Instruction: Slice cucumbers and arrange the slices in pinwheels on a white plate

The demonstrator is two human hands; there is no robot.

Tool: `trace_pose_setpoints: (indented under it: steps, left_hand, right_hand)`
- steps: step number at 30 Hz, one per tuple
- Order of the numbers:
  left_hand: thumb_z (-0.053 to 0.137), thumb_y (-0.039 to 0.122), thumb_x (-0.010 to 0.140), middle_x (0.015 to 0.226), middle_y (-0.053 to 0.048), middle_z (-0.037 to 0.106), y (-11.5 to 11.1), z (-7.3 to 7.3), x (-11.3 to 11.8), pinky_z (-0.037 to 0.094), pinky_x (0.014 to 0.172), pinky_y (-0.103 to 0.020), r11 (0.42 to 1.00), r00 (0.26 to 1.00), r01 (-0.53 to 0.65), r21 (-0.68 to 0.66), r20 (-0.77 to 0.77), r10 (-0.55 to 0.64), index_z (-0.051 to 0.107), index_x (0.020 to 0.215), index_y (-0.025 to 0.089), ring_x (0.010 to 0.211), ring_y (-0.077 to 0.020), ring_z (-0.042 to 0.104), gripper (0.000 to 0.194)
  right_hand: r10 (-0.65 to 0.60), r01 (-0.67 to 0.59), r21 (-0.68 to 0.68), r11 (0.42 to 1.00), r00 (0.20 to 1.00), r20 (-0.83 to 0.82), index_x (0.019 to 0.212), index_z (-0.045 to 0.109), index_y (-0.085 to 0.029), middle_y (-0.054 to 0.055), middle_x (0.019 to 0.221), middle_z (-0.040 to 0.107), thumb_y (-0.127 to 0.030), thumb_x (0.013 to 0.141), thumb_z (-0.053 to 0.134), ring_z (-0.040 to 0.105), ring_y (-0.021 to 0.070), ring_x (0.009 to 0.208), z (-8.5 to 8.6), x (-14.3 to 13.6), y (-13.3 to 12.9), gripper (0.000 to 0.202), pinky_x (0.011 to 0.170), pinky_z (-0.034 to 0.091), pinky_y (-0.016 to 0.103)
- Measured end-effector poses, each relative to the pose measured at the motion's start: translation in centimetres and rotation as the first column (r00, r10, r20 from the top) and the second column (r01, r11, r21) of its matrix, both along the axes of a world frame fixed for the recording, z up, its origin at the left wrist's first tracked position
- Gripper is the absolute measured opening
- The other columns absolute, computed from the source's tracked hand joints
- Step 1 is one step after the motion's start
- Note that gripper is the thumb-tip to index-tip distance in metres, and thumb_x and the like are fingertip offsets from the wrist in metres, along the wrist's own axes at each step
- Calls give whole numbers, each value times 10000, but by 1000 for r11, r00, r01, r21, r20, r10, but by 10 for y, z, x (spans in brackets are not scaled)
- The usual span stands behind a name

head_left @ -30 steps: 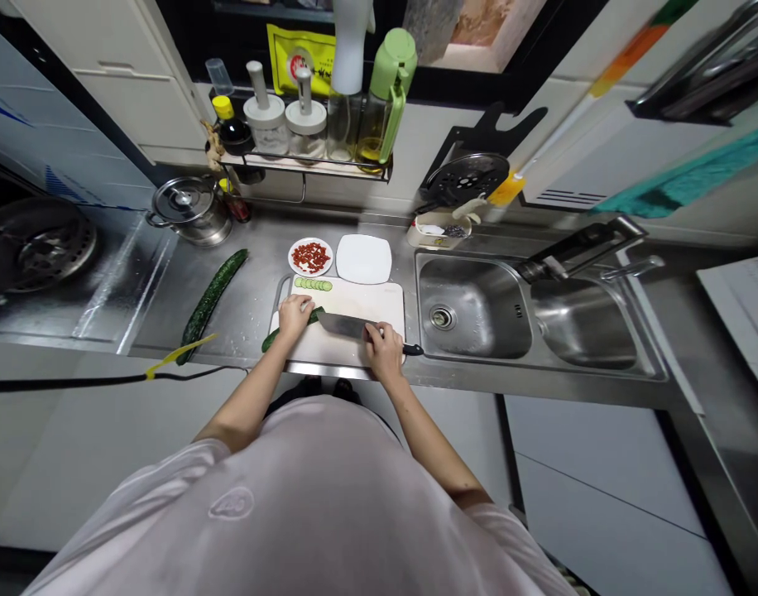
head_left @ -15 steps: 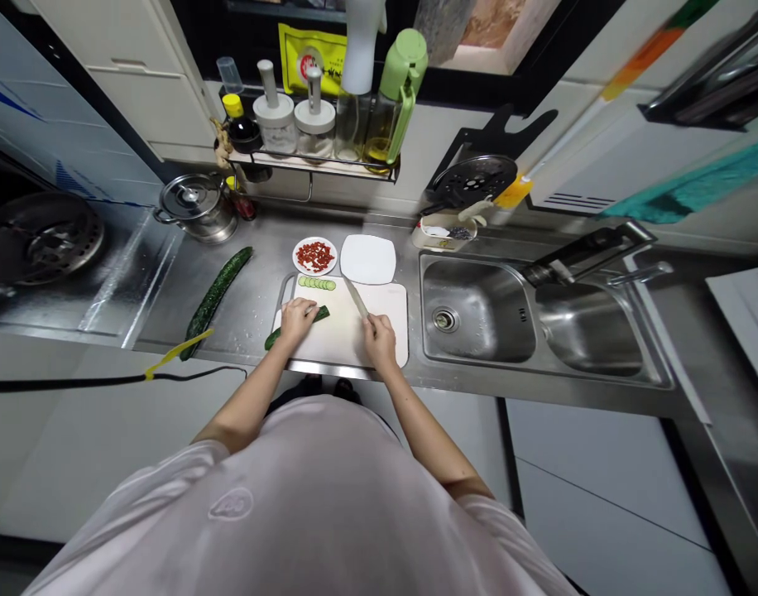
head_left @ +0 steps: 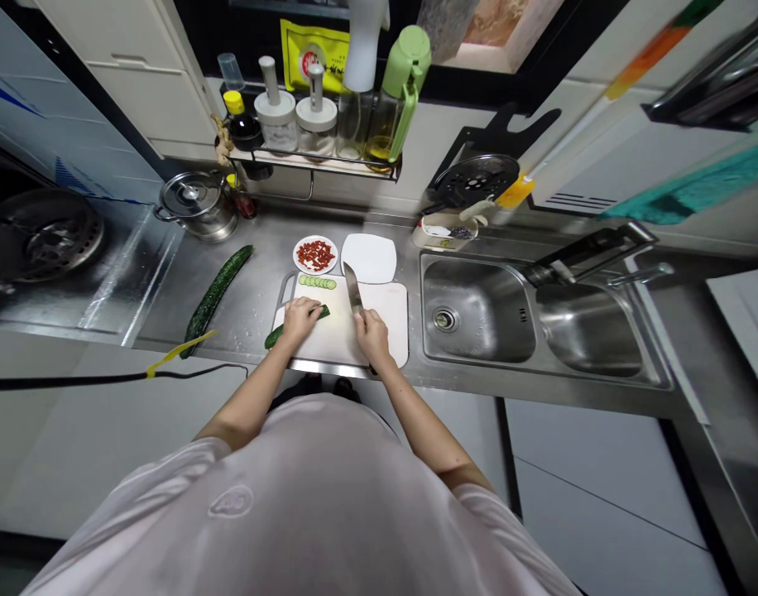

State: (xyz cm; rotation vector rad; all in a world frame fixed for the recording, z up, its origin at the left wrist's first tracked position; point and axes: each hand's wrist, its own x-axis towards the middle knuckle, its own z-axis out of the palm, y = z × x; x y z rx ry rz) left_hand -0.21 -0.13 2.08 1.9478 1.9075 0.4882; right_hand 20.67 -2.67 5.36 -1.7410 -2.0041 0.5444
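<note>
On the white cutting board [head_left: 338, 338], my left hand [head_left: 299, 321] is closed over a dark green cucumber [head_left: 273, 337], whose two ends stick out on either side of it. My right hand [head_left: 372, 334] grips a kitchen knife [head_left: 352, 287] by the handle, its blade pointing away from me over the board's right half, apart from the cucumber. A row of pale green cucumber slices [head_left: 318, 282] lies along the board's far left edge. Behind the board are a white plate of chopped red pieces [head_left: 315, 255] and a white square plate [head_left: 369, 257].
Left of the board lies a whole cucumber [head_left: 218, 300], with a lidded steel pot [head_left: 199, 205] behind it. A double sink [head_left: 478, 319] is on the right. Above the counter hangs a rack [head_left: 317, 161] of bottles and jars. A black cable [head_left: 106, 382] crosses at the left front.
My right hand has shifted slightly left with the knife, and the blade has turned so its broad side shows more. My left hand stays on the cucumber.
</note>
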Motion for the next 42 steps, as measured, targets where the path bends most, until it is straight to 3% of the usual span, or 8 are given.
trace_pose_setpoints:
  steps: [11,18,32,42]
  left_hand:
    - [504,386,911,1041,-53,684,-1,-1,1,351,955,-358,998,998,55,22,28,-56,720,1031,268,1031,-210,562,274]
    - [481,407,927,1077,-46,684,-3,2,2,327,970,-364,996,996,91,-3,2,-91,716,1044,272,1047,-209,561,296]
    - [467,424,934,1042,-51,694,-2,-9,-1,330,931,-405,992,994,111,64,-29,-110,715,1043,287,1004,-229,572,303]
    - [459,426,937,1031,-54,692,-4,-8,0,320,922,-404,989,992,124,86,-39,-121,715,1041,279,990,-225,573,312]
  right_hand:
    - [118,-76,-239,968,979,167,988,613,-166,97,922,682,-263,986,399,613,200,809,8,-19,6,235,674,366,267]
    - [157,-69,-359,931,963,221,1070,584,-146,137,941,691,-277,991,388,639,233,839,14,-30,5,248,685,390,291]
    - [234,-86,-464,882,933,273,1149,512,-135,145,1059,663,-287,1021,299,634,227,1000,20,-37,4,292,828,441,295]
    - [246,-92,-468,879,928,279,1153,499,-131,155,1070,658,-264,1015,301,634,234,1007,18,-37,3,276,831,445,308]
